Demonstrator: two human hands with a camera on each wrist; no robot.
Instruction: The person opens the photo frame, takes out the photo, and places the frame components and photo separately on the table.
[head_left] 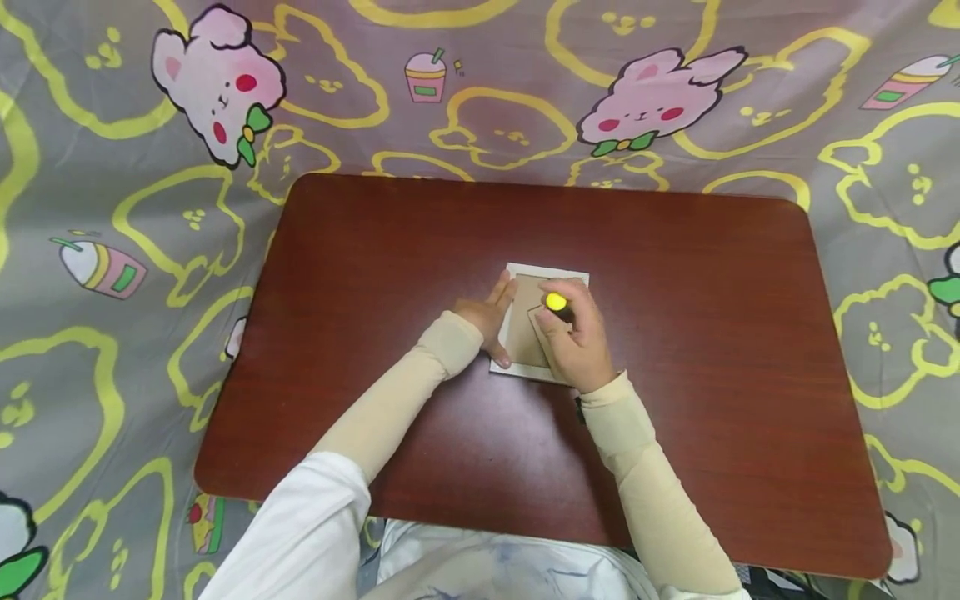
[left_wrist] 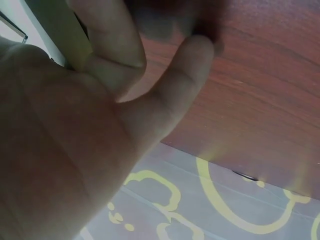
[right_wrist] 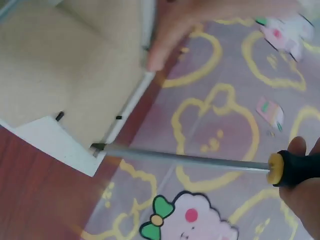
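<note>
A picture frame (head_left: 520, 358) with a white border lies back side up on the table, its beige backing board (right_wrist: 75, 80) showing. My left hand (head_left: 486, 318) rests along its left edge, fingers near the far corner and thumb near the close one. In my right hand (head_left: 581, 337) I grip a screwdriver (right_wrist: 190, 159) by its black and yellow handle. The right wrist view shows its tip at a small dark tab beside the border, close to a corner. Another dark tab (right_wrist: 119, 117) sits farther along that border. Part of the backing is hidden under my right hand.
The dark red-brown table (head_left: 375, 250) reaches out on all sides of the frame. Behind it and at its sides hangs a grey cloth (head_left: 337, 83) printed with yellow outlines, rabbits and drink cups.
</note>
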